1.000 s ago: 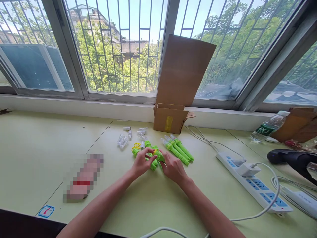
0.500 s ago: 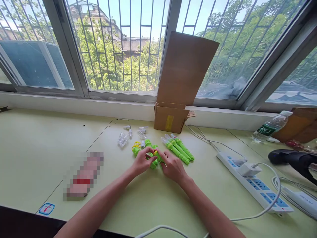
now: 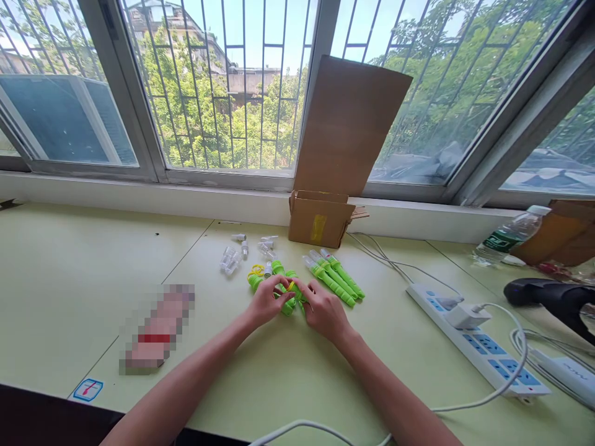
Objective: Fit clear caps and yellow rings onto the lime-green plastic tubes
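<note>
My left hand is closed in a pinch, thumb and forefinger on a small yellow ring. My right hand is closed from the other side around a green ribbed plastic tube, its forefinger reaching to the ring. Whether the ring is around the tube or only against it, I cannot tell. Other green ribbed tubes lie beside and partly under my fingers. Loose yellow rings rest just behind my left hand. To the right lie three green tubes with clear tips, side by side.
Clear plastic pieces lie behind my hands. A cardboard box stands against the windowsill. On the right are a white power strip with cables, a water bottle and a black object. A blurred pinkish item lies left.
Hardly anything differs. Both hands stay in the same place with the yellow ring between them, and the finger positions look nearly the same.
</note>
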A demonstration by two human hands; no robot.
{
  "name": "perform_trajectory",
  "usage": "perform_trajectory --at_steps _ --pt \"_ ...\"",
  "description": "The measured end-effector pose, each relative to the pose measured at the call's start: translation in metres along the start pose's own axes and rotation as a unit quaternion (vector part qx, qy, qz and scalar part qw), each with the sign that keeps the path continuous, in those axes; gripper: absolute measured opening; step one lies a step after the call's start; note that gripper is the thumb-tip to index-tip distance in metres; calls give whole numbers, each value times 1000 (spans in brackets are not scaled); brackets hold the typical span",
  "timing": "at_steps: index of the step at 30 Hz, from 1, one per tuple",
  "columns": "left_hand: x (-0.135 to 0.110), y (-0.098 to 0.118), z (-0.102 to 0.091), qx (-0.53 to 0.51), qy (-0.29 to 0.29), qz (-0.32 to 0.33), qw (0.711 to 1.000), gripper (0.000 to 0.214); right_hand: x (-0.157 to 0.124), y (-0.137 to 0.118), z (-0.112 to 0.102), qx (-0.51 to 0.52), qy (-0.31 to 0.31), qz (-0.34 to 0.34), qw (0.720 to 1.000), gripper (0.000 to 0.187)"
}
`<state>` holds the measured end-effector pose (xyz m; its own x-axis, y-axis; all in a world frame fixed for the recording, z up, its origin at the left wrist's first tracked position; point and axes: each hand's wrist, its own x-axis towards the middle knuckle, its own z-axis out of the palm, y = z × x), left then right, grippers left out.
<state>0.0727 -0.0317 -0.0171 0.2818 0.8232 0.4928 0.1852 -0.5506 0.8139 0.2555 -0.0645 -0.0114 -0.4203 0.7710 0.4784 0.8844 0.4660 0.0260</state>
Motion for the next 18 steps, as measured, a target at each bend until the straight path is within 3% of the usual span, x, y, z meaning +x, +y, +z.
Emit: perform_trajectory --at_steps 7,18 --pt "0 1 0 29 6 25 999 10 0 -3 2 -10 10 11 1000 60" --pt "-3 5 -3 143 -25 98 984 7 -2 4 3 11 -4 11 1000 72"
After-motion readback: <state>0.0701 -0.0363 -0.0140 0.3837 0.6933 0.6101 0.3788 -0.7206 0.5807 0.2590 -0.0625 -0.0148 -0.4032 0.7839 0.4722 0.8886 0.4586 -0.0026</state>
